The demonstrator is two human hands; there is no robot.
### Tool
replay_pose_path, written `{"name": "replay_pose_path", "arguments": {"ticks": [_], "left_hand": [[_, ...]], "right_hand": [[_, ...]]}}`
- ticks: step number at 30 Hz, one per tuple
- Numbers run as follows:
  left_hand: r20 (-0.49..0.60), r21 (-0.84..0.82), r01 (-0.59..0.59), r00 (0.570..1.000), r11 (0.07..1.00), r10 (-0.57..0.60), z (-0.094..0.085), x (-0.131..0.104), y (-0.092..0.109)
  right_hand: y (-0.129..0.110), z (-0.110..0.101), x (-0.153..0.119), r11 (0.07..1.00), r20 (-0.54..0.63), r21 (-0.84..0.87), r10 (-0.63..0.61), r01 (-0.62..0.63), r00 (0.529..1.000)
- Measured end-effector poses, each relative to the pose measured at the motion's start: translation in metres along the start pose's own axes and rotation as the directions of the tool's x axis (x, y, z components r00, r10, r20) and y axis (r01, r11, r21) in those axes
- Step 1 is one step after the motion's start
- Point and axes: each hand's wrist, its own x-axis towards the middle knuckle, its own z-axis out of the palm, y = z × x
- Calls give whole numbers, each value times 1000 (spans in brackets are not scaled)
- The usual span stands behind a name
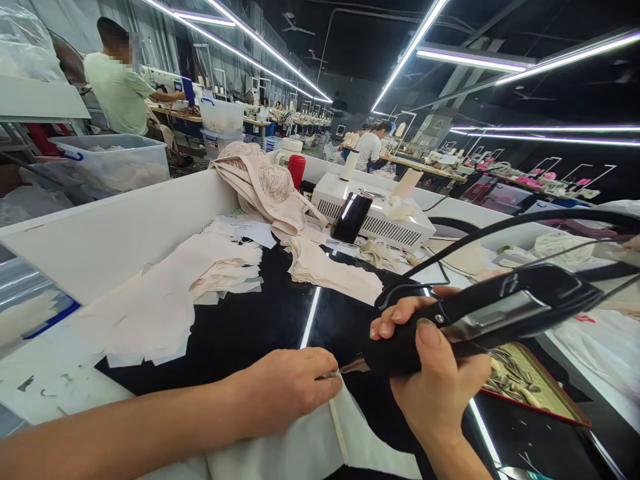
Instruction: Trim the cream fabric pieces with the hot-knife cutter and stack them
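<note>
My left hand (295,387) is closed in a pinch at the lower middle, on the upper tip of a pale fabric piece (300,447) with a narrow strip along it; a small greyish bit shows between the fingertips. To the right, my right hand (435,373) wraps round a black corded handheld tool (500,307). The tool's thin metal tip (354,365) points left, close to my left fingertips; whether it touches them or the fabric is unclear. Both hands are over a glossy black tabletop (280,313).
Pale fabric stacks (150,307) lie at the left and centre (335,267). Behind stand a phone (352,217), a white vented box (395,227) and a red thread cone (297,171). A metal tray (540,387) sits right. A black cable arches across the right. A person works at back left.
</note>
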Motion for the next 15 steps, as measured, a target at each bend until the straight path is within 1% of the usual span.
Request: {"name": "replay_pose_path", "arguments": {"ticks": [3,9,15], "left_hand": [[0,22,-2,1000,1000,2,-1,-1,0],[-51,41,-3,999,999,5,0,-1,0],[-33,56,-14,999,998,16,-1,-1,-1]], "right_hand": [[-4,-1,-1,1000,-3,4,-4,4,1000],[-12,-7,-5,999,0,-24,-39,39,999],[-9,-7,-8,1000,8,13,-23,23,1000]]}}
